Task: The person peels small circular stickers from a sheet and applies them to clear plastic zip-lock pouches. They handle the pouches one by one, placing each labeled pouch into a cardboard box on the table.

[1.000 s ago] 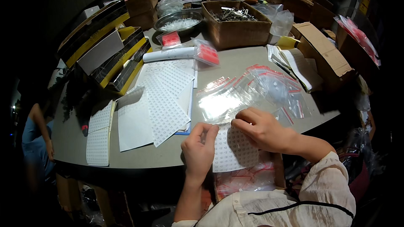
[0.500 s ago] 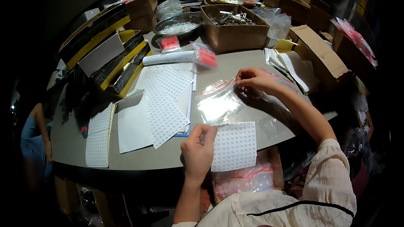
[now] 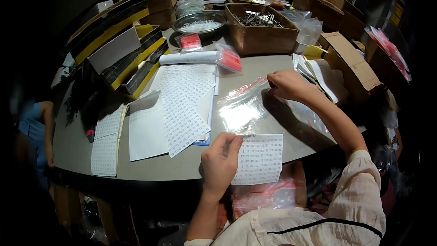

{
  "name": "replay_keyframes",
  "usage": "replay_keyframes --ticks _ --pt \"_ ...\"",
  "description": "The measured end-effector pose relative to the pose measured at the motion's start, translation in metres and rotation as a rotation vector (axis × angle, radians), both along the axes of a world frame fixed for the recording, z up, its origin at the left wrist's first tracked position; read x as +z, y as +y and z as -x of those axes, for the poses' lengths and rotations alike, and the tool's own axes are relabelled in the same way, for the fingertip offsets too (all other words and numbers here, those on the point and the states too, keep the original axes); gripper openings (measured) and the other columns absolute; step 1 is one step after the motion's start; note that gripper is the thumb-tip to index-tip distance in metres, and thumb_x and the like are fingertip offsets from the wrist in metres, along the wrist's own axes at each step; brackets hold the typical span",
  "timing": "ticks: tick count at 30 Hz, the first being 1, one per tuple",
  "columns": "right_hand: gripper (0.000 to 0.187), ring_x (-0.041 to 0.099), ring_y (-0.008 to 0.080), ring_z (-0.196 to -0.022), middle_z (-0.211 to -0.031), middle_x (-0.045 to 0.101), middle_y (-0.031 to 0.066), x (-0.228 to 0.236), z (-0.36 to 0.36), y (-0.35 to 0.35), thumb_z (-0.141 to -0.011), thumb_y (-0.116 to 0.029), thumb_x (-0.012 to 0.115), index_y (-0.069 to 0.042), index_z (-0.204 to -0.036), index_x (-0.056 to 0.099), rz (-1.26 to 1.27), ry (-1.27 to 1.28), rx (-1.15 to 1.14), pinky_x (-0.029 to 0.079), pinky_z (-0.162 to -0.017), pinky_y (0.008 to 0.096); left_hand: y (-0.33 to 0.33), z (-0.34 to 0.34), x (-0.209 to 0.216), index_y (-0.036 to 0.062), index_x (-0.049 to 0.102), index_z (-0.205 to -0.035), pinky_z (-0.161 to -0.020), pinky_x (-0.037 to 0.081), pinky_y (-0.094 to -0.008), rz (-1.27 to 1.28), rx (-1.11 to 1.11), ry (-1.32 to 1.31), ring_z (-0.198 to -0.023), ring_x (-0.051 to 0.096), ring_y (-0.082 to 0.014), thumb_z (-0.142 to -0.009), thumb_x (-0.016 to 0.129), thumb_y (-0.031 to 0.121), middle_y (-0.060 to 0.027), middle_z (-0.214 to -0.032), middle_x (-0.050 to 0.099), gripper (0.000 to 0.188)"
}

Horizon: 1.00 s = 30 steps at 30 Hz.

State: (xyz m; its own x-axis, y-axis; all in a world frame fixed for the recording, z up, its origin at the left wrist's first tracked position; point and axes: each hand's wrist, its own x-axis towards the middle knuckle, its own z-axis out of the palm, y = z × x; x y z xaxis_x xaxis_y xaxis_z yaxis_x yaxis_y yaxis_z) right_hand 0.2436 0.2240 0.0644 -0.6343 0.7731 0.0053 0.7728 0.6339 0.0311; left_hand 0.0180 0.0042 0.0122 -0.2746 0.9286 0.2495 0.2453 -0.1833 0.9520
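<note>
Closest to you, a low box (image 3: 300, 187) has small bags (image 3: 266, 196) with red lines in it; above it is the white sheet (image 3: 259, 161), full of tiny printed marks, poking out past the near edge of the surface (image 3: 159, 168); your two hands are doing different things; your left hand (image 3: 222, 159) is closed in a pinch, thumb and finger on the sheet's top left corner; your right hand (image 3: 284, 86) is past the sheet, its fingers curled down at the clear bags (image 3: 241, 109); the fingertips are hidden, so I cannot tell if it has hold of one; the clear bags lie in a spread, with red lines along their tops.

Over to your left is a stack (image 3: 105, 155) of printed paper; beside it, more pages (image 3: 189, 118) fan out over a blue board (image 3: 203, 143); a person (image 3: 34, 120) in blue is off the left end.

Farther back are black and yellow boxes (image 3: 111, 36) on the left; a red pack (image 3: 190, 42) lies in front of a bowl (image 3: 218, 23) of white bits; right of that, a brown box (image 3: 261, 41) holds metal parts (image 3: 259, 19).
</note>
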Motion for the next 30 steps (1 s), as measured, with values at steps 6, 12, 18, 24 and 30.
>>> replay_keyframes --ticks 6,12,18,24,30 --pt "0.017 0.065 0.0325 -0.08 -0.085 0.065 0.0158 0.02 0.031 -0.028 -0.086 -0.007 0.068 0.002 -0.097 0.059 0.361 0.309 0.241 0.052 -0.073 0.0418 -0.003 0.005 -0.001 -0.0002 0.072 -0.098 -0.065 0.053 -0.0327 0.043 0.018 0.018 -0.071 0.071 -0.0206 -0.096 0.07 0.016 -0.014 -0.08 0.073 0.016" --pt "0.026 0.065 0.0402 -0.081 -0.085 0.065 0.0187 -0.028 0.026 -0.015 -0.082 -0.011 0.072 -0.001 -0.1 0.056 -0.12 0.274 0.428 0.051 -0.069 0.0477 0.001 0.002 0.0 -0.0017 0.072 -0.104 -0.071 0.056 -0.0323 0.004 -0.02 -0.05 -0.08 0.076 -0.0233 -0.097 0.069 0.014 -0.0152 -0.087 0.076 0.018" --pt "0.029 0.066 0.0335 -0.08 -0.08 0.064 0.015 -0.002 0.018 -0.033 -0.088 -0.017 0.077 -0.003 -0.102 0.056 -0.197 0.207 0.082 0.052 -0.071 0.0431 -0.001 0.004 0.0 -0.0002 0.071 -0.102 -0.068 0.056 -0.0336 0.059 0.012 0.001 -0.078 0.076 -0.0255 -0.097 0.068 0.015 -0.0152 -0.085 0.076 0.016" --pt "0.021 0.065 0.0216 -0.084 -0.091 0.065 0.0099 0.019 0.03 -0.108 -0.094 -0.017 0.074 -0.001 -0.103 0.063 0.373 0.508 0.331 0.053 -0.069 0.0352 -0.004 0.004 0.0 0.0029 0.068 -0.094 -0.062 0.053 -0.0359 0.067 0.045 0.089 -0.071 0.075 -0.0269 -0.098 0.069 0.018 -0.0146 -0.077 0.073 0.015" --pt "0.025 0.064 0.031 -0.089 -0.099 0.062 0.012 -0.004 0.034 -0.135 -0.084 -0.001 0.074 -0.003 -0.106 0.062 0.071 0.525 0.432 0.052 -0.074 0.039 -0.002 0.003 0.005 0.0027 0.067 -0.091 -0.06 0.051 -0.0355 0.099 0.026 0.111 -0.068 0.073 -0.0265 -0.097 0.069 0.018 -0.0137 -0.075 0.072 0.017"
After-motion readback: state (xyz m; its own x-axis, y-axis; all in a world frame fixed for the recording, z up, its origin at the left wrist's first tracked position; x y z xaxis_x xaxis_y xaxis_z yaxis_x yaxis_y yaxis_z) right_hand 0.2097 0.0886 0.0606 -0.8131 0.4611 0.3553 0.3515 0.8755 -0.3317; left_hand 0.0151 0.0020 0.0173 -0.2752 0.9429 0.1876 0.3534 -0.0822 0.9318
